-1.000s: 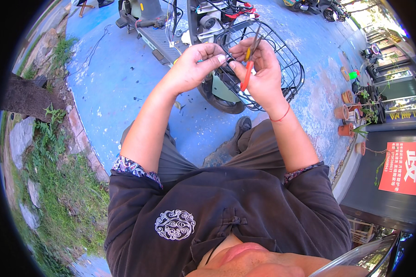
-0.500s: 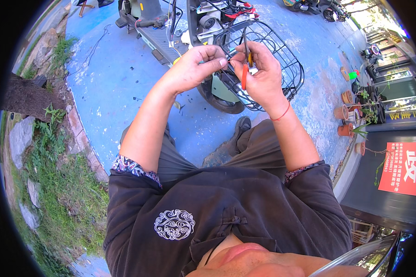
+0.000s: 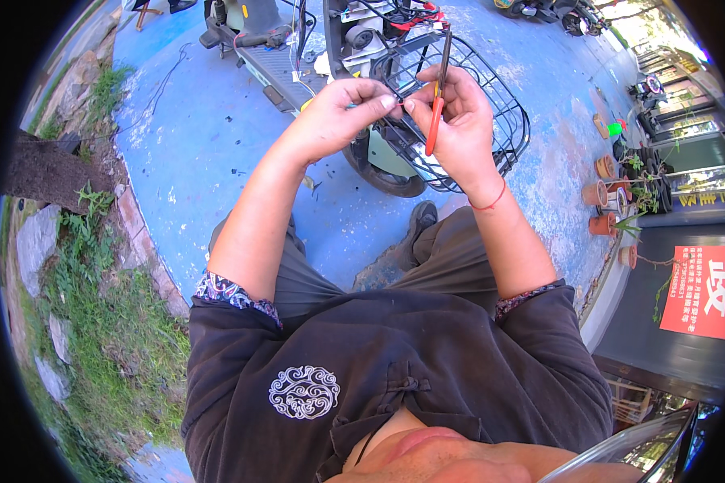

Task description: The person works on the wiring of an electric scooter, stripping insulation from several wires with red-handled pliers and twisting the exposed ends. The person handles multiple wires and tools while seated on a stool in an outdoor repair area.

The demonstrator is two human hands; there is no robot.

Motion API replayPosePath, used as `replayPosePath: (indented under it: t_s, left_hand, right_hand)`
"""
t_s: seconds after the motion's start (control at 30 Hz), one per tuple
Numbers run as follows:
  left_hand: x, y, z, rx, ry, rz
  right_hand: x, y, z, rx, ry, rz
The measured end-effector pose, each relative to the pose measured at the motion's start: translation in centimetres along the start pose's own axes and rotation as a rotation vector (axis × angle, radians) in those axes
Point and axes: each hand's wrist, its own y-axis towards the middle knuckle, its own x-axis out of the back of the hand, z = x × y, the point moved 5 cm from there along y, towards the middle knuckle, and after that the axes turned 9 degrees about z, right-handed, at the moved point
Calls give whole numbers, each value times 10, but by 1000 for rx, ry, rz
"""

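My left hand (image 3: 342,117) is closed, thumb pressed to forefinger on a thin red wire (image 3: 402,104) that shows only as a short bit between the hands. Close on its right, my right hand (image 3: 457,121) is closed around red-handled scissors (image 3: 438,113), whose long dark blades point up and away. The right thumb tip lies near the same wire; whether it grips the wire cannot be made out. Both hands are above the front of a partly stripped electric scooter (image 3: 362,48), over its black wire basket (image 3: 503,121).
The scooter's footboard (image 3: 278,68) and loose cables (image 3: 300,40) lie beyond my left hand. A front wheel (image 3: 386,177) is below the hands. Potted plants (image 3: 600,193) line the right side; a tree trunk (image 3: 56,169), rocks and grass edge the blue floor (image 3: 193,161) at left.
The scissors have turned in my right hand, their blades now leaning further right and the handle shifted slightly right. My left hand stays nearly in place.
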Motion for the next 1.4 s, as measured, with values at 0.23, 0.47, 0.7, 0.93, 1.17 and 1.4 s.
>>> replayPosePath:
  t_s: [0.23,0.47,0.7,0.93,1.17,1.4]
  left_hand:
    - [0,3,8,-85,69,-2]
    - [-1,0,0,-141,121,-51]
    - [-3,2,-5,-176,155,-95]
    - [3,6,6,-109,26,-121]
    - [0,-2,-5,-147,158,-208]
    - [-1,-3,7,-337,269,-293]
  right_hand:
    - [-2,-2,0,18,-42,10]
    - [-3,-1,-2,-68,89,-24]
    - [1,1,-17,-219,348,-52]
    - [3,4,-17,-229,386,-93]
    - [0,-4,-15,-178,60,-189]
    - [-6,-6,-25,-155,89,-137]
